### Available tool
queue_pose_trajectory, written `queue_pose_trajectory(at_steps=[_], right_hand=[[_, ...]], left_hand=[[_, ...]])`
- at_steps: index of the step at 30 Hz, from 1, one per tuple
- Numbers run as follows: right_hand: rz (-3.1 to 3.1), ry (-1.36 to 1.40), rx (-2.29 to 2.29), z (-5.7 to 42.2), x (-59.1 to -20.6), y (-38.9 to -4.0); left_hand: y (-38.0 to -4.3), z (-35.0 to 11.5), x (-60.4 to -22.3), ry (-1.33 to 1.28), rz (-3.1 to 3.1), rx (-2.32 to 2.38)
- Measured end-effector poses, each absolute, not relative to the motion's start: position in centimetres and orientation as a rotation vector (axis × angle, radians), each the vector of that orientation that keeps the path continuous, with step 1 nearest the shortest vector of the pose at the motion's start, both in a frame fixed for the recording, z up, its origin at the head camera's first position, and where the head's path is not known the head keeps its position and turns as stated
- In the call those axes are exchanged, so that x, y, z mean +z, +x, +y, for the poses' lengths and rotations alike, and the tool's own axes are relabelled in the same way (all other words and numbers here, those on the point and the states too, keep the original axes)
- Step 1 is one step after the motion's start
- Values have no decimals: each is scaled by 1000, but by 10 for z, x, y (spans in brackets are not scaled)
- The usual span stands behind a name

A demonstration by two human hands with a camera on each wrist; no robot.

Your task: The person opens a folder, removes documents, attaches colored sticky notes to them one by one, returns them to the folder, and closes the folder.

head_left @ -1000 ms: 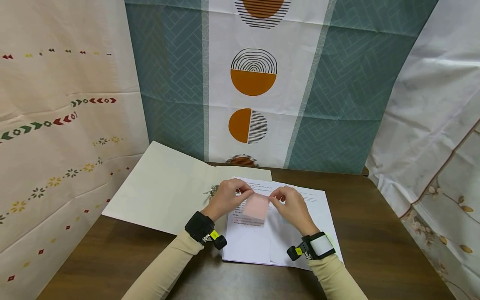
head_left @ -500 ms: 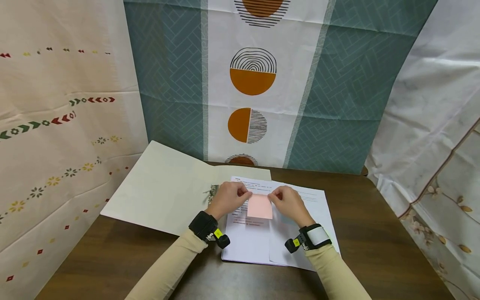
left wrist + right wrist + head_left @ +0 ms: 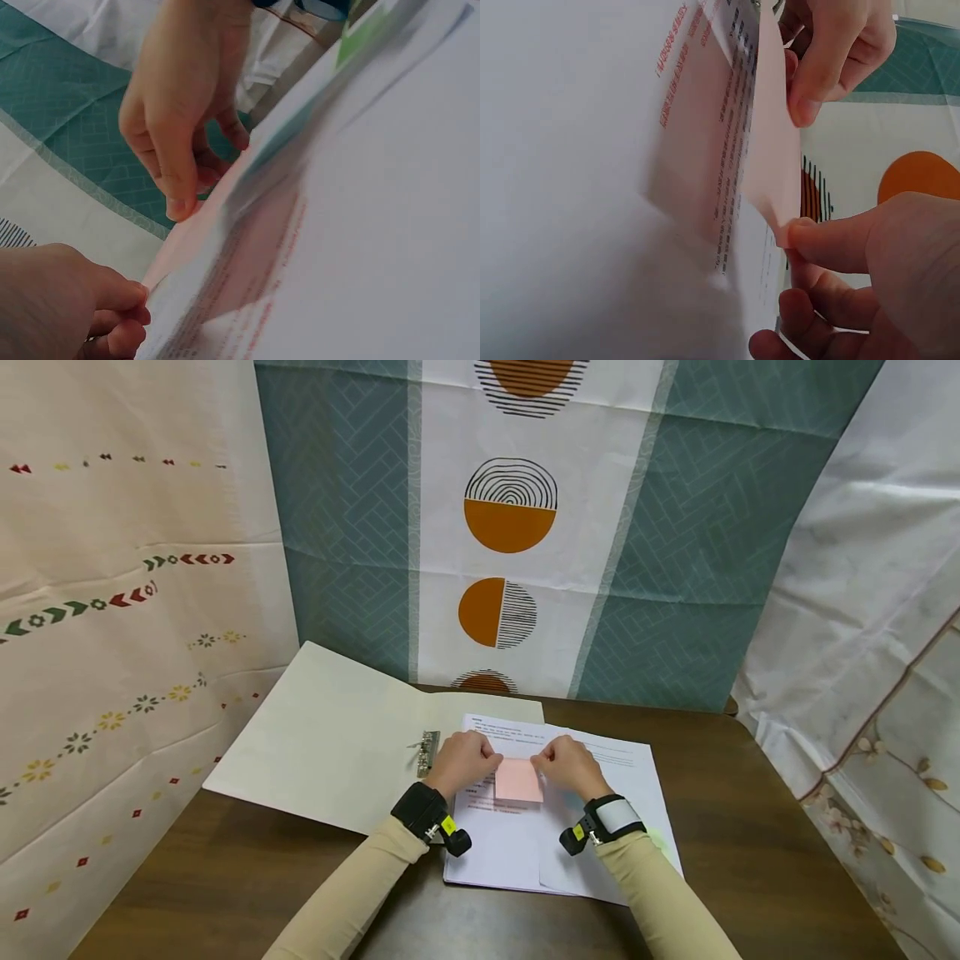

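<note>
A pink sticky note (image 3: 519,780) is stretched between both hands, close over the printed sheets (image 3: 498,852). My left hand (image 3: 463,763) pinches its upper left corner between thumb and fingers. At the upper right corner my right hand (image 3: 572,767) pinches it the same way. Seen in the right wrist view, the note (image 3: 769,127) bends slightly, its lower edge standing off the page and casting a shadow on the print. Lines of black and red text run beneath it in the left wrist view, where the note (image 3: 199,229) shows almost edge-on.
An open cream binder (image 3: 330,735) lies under and left of the sheets, its metal clip (image 3: 427,753) beside the left hand. A pale green tab (image 3: 657,839) shows near the right wrist. The brown table (image 3: 735,827) meets hanging cloths (image 3: 675,543) at the back and sides.
The note has turned from a tilted hold to lie squarer to the page and has come slightly nearer the person. Both hands moved down with it, still pinching its upper corners.
</note>
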State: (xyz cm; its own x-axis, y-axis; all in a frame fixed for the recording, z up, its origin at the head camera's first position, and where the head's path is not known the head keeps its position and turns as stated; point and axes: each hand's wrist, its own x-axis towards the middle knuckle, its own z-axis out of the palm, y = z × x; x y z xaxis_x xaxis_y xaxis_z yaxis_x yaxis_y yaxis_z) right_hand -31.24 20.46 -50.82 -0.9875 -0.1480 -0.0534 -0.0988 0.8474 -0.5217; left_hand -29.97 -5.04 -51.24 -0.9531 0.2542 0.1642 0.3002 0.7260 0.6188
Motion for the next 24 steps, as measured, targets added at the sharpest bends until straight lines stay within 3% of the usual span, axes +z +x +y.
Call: queue_pose_trajectory(at_steps=[24], right_hand=[[2904,-11,-586,187,-503,-303]], left_hand=[[-294,-38,-520,-414,-2911,-933]])
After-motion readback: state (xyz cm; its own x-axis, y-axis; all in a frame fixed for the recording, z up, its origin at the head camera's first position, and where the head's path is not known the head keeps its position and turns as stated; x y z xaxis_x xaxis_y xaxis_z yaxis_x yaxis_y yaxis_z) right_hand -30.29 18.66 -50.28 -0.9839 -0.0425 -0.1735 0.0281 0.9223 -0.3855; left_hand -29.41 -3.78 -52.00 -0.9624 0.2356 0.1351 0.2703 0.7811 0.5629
